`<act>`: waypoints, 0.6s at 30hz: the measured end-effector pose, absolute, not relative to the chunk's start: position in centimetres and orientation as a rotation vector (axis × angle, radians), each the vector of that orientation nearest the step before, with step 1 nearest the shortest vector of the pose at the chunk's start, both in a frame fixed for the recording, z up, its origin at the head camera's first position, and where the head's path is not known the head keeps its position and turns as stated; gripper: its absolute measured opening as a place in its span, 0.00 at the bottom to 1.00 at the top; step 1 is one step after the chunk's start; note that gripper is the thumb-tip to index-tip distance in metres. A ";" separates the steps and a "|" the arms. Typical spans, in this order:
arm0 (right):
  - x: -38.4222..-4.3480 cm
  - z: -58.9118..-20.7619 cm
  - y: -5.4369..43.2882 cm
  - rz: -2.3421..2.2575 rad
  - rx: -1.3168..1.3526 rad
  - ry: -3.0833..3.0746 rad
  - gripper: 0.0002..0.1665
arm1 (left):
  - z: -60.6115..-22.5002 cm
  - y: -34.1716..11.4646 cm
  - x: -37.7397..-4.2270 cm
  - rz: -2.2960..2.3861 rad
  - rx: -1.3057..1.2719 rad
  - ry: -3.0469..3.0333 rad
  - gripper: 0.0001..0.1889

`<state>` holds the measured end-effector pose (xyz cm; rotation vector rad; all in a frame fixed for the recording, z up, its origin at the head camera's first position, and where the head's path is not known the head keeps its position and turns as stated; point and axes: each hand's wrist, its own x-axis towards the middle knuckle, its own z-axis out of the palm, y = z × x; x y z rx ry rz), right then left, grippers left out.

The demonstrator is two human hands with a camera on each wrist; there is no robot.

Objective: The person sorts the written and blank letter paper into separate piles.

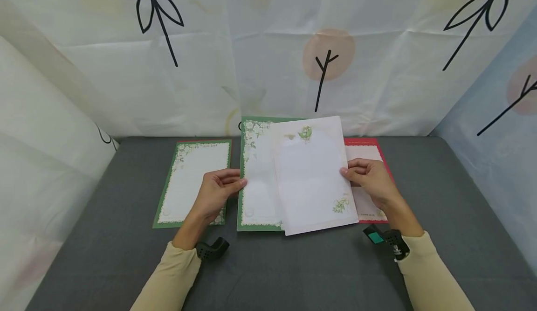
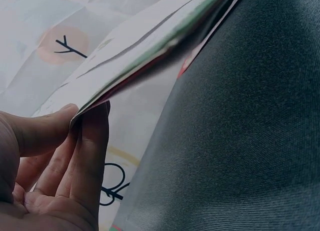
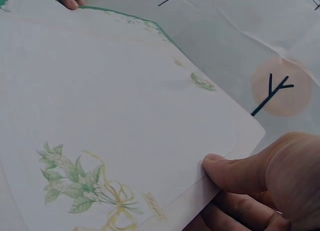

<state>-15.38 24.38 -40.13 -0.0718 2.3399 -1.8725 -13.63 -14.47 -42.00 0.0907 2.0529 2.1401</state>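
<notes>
My left hand (image 1: pixel 218 192) pinches the left edge of a green-bordered sheet of stationery paper (image 1: pixel 257 180), thumb on top and fingers beneath. The left wrist view shows a thin stack of sheets (image 2: pixel 130 71) at that pinch, raised off the table. My right hand (image 1: pixel 371 180) pinches the right edge of a pale sheet (image 1: pixel 312 176) with green leaf prints, its thumb (image 3: pixel 232 173) over the face. This pale sheet overlaps the green-bordered one and sits slightly tilted, covering its right part.
Another green-bordered sheet (image 1: pixel 195 180) lies on the dark grey table (image 1: pixel 268 273) at left, a red edge showing behind it. At right, a red-bordered sheet (image 1: pixel 369 150) is partly hidden by the pale sheet and right hand. A printed white curtain (image 1: pixel 268 45) hangs behind the table.
</notes>
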 end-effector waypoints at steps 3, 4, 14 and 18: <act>-15.5 -40.0 25.4 -1.847 -0.064 2.374 0.22 | -41.9 -14.5 -13.6 2.136 0.096 2.058 0.22; -15.6 -40.0 25.8 -1.836 -0.057 2.387 0.22 | -41.8 -14.5 -13.5 2.136 0.099 2.057 0.22; -15.6 -39.6 28.6 -1.779 -0.016 2.455 0.24 | -41.7 -14.7 -13.5 2.105 0.103 2.086 0.21; -15.6 -39.6 29.6 -1.744 0.004 2.502 0.24 | -41.6 -14.8 -13.6 2.091 0.076 2.102 0.21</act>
